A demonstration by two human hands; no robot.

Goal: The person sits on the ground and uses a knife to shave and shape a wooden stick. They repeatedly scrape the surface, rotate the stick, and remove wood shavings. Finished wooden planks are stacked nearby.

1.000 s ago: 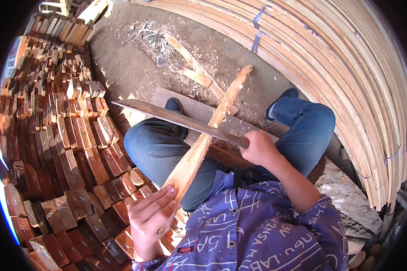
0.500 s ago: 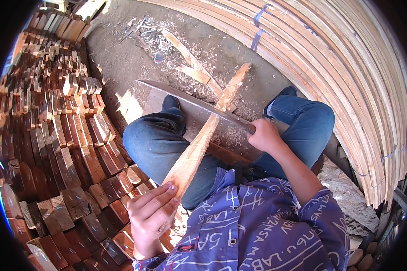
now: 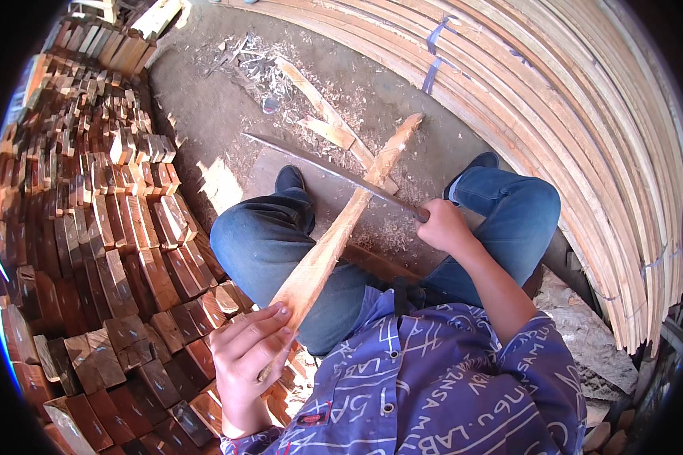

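Observation:
My left hand (image 3: 249, 350) is closed around the near, wide end of a long pale wooden piece (image 3: 315, 265), which tapers away from me between my knees. In my right hand (image 3: 442, 227) is the handle of a machete (image 3: 319, 162). Its long blade lies across the wooden piece at about mid-length, with the tip pointing to the far left. The far part of the wooden piece passes over another pale wooden strip (image 3: 360, 153) on the ground. My right fingers hide most of the machete's handle.
Stacked reddish-brown wood blocks (image 3: 121, 280) fill the left side. Long pale planks (image 3: 539, 114), some bound with blue straps, curve along the right. Shavings and a second wooden offcut (image 3: 328, 133) lie on the dirt ground (image 3: 205, 98) ahead. My bent knees frame the work.
The curled shavings seen on the wooden piece just beyond the blade are mostly gone. The machete and wooden piece have shifted only slightly; both hands keep their holds.

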